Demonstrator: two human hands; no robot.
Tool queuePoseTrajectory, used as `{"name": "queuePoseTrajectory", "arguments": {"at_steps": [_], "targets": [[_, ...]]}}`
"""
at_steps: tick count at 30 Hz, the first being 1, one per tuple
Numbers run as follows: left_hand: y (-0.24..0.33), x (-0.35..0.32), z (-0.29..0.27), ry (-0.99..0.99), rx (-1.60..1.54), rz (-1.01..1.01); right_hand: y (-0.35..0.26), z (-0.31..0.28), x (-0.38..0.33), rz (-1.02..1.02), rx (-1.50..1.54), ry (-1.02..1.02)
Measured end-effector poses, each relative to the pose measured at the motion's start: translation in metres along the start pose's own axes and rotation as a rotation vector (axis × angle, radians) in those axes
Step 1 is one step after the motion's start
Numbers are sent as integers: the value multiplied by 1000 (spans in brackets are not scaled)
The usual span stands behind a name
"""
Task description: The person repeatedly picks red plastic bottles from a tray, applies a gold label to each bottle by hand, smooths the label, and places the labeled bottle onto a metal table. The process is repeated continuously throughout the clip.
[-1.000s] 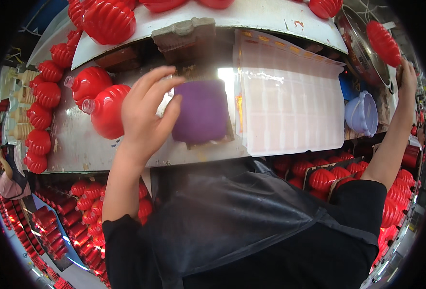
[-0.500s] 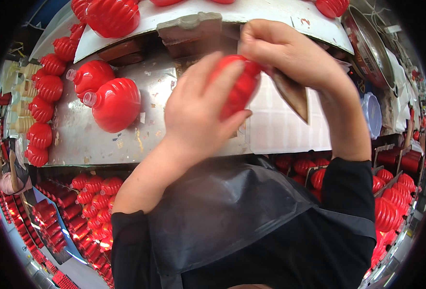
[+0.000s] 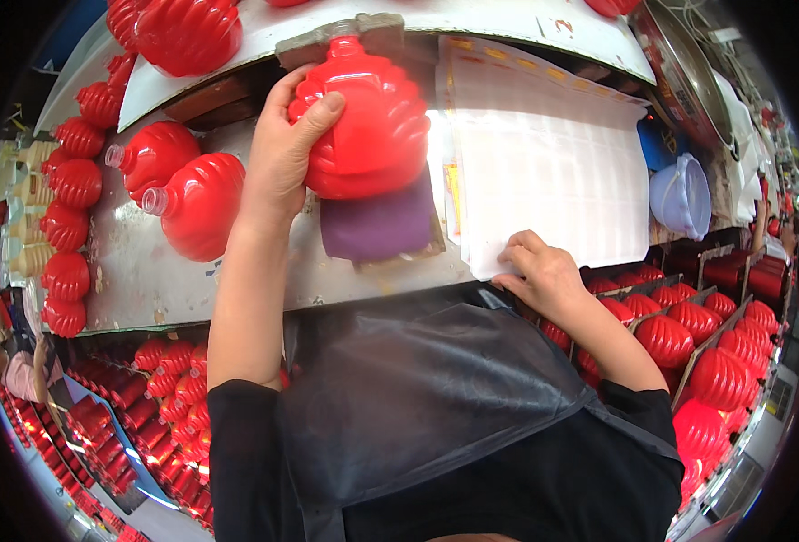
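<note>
My left hand (image 3: 282, 149) grips a round, ribbed red bottle (image 3: 368, 135) by its left side, thumb on the face turned up. Its neck points away from me and meets a grey block (image 3: 293, 52), though I cannot tell whether it rests in it. Under the bottle's near end shows a dark purple pad (image 3: 377, 226). At the near left corner of a stack of white sheets (image 3: 553, 163), my right hand (image 3: 544, 275) has its fingers curled in and pinches the corner. Two more red bottles with clear necks, one nearer (image 3: 205, 208) and one farther (image 3: 163, 149), lie left of my left hand.
A raised white shelf (image 3: 472, 23) runs along the back, with red bottles on it. More bottles (image 3: 67, 226) line the table's left side. A pale blue bucket (image 3: 680, 199) stands at the right. Bottles fill racks (image 3: 666, 339) below the table. A person (image 3: 29, 370) is far left.
My right hand has left the bottle's neck and come down to the sheets' near corner. My left hand has shifted left and away from me, and the bottle now lies neck outward.
</note>
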State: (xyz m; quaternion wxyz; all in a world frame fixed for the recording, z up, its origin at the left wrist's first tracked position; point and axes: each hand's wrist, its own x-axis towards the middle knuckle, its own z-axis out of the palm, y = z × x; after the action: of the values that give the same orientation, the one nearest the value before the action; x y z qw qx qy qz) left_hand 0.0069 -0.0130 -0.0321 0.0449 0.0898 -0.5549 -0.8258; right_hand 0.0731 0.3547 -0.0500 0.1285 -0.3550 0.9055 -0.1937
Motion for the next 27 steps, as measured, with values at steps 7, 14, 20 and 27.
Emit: {"name": "queuePoseTrajectory", "arguments": {"at_steps": [7,14,20,27], "targets": [[-8,-30,3,186,242,242,-1,-1,-4,-92,-64,73],[-16,-67,12,302,678,611,32,-15,17,-8,195,106],[-17,-83,44,130,1013,897,44,-73,49,54,-91,211],[-30,-74,97,-411,1075,926,35,-107,122,-111,-556,457]]}}
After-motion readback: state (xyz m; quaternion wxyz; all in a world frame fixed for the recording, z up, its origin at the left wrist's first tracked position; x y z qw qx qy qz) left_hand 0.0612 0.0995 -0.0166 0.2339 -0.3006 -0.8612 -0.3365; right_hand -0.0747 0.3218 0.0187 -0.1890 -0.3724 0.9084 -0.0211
